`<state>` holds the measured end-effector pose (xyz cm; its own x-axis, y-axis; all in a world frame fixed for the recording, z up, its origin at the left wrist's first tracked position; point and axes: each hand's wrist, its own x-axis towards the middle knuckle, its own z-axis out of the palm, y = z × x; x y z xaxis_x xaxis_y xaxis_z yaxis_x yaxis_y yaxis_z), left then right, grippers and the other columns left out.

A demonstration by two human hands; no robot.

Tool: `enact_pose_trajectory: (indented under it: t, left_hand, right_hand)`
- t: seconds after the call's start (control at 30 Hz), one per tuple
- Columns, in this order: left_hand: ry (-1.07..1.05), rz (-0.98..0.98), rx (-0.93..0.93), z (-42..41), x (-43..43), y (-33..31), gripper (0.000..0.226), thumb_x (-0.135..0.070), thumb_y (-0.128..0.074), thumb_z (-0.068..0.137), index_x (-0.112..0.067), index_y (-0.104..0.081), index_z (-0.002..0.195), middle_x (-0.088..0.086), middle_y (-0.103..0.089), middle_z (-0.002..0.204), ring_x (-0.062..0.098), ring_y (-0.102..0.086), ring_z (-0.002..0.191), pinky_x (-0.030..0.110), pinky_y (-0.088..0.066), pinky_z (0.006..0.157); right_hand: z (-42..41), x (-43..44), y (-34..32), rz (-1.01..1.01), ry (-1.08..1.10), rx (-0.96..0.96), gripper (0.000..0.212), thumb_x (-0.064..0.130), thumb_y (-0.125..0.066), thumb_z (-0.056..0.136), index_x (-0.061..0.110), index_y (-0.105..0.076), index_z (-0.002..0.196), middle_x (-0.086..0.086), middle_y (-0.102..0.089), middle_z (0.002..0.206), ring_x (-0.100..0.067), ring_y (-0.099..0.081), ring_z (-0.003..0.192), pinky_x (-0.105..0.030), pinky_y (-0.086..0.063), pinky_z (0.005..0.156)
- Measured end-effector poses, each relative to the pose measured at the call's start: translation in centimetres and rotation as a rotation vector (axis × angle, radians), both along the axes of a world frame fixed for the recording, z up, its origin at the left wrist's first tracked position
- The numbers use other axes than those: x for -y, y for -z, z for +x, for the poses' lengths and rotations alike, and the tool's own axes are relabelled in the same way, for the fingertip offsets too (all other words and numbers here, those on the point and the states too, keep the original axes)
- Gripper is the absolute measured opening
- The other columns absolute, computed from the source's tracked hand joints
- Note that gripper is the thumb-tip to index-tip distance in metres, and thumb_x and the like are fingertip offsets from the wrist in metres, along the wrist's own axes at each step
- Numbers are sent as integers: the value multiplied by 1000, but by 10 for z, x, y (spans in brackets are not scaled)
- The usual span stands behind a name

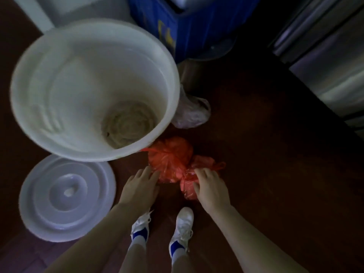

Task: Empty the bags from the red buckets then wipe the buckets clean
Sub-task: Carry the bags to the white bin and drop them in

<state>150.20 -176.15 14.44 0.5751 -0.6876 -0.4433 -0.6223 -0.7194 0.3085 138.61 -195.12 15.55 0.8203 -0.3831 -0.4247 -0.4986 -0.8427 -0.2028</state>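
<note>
A large white bucket [39, 123] stands on the dark floor at the left, open, with a coil of beige material at its bottom. Its white lid [67, 198] lies flat beside it, below. Two red plastic bags lie on the floor: a bigger tied one [170, 154] and a smaller one [187, 186]. My left hand [140, 186] reaches with straight fingers to the bigger bag's near edge. My right hand [209, 186] grips the smaller bag's crumpled top with curled fingers. No red bucket is in view.
A pale translucent plastic bag [192, 113] lies against the bucket's right side. A blue cabinet [189, 22] stands behind, and a steel appliance [325, 56] fills the upper right. My white shoes [183, 221] stand just below the bags.
</note>
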Motion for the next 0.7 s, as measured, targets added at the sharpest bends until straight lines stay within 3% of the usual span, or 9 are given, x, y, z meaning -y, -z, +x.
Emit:
enact_pose_trajectory:
  t: [0.13, 0.27, 0.43, 0.57, 0.7]
  left_hand:
    - [90, 38, -17, 16, 39, 60, 56, -31, -54, 91, -26, -41, 144, -1, -42, 140, 22, -45, 123, 39, -48, 88]
    - [147, 86, 8, 36, 68, 136, 62, -33, -56, 91, -29, -34, 148, 3, -24, 154, 26, -27, 138, 48, -47, 94]
    - [86, 109, -11, 50, 85, 235, 77, -35, -56, 94, -42, -9, 154, -1, 6, 163, 30, -10, 148, 56, -43, 102]
    - [140, 77, -8, 57, 94, 289, 70, -21, -52, 96, -35, -17, 155, 7, -5, 162, 35, -22, 144, 53, -44, 100]
    - [144, 120, -21, 66, 101, 314, 59, -7, -48, 91, -22, -39, 148, 19, -32, 147, 44, -51, 116, 51, -47, 91]
  right_hand:
    - [-10, 27, 63, 17, 211, -88, 50, 42, -51, 96, 29, -37, 142, 2, -45, 139, -20, -45, 126, -36, -47, 97]
    - [-14, 47, 152, 70, 318, -217, 61, 46, -56, 92, 35, -27, 145, 0, -35, 145, -26, -39, 130, -46, -43, 98]
    - [-19, 64, 268, 157, 387, -323, 75, 40, -64, 89, 43, -17, 147, -5, -20, 152, -35, -27, 139, -55, -43, 101]
    - [-18, 71, 338, 186, 434, -369, 76, 25, -61, 92, 42, -14, 149, -11, -8, 157, -41, -24, 141, -54, -42, 104]
    - [-17, 71, 367, 136, 462, -251, 58, 8, -50, 93, 29, -32, 144, -13, -21, 147, -35, -42, 123, -43, -49, 89]
